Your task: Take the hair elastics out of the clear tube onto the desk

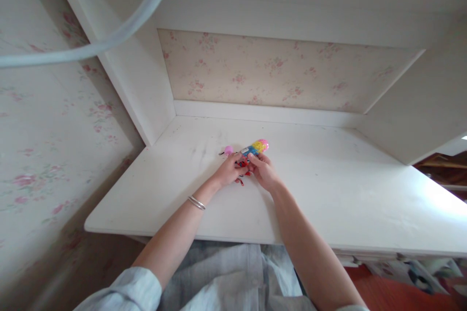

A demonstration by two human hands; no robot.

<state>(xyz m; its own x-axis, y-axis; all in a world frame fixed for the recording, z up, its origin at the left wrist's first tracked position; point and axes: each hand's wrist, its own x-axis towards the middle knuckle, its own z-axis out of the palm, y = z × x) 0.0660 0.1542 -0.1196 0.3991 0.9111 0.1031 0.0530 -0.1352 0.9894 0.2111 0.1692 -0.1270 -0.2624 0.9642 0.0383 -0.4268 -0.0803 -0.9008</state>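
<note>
Over the white desktop, my two hands meet at a small colourful tube [254,147], blue at its near part, yellow further up and pink at its rounded far end. My right hand [264,171] is closed at the tube's near end, its thumb pressed there. Just to the left, my left hand [230,170] has its fingers curled around small red pieces [242,162] with dark marks, below the tube. The fingers partly hide these pieces, and their kind is unclear. A pink round piece [228,149] with a black loop lies beyond my left hand.
The white desk [346,180] has a raised back ledge [270,112] and side panels, with a shelf [277,14] overhead. A pale cable [120,36] curves across the upper left. Below the desk's right front are a red surface [386,286] and assorted items.
</note>
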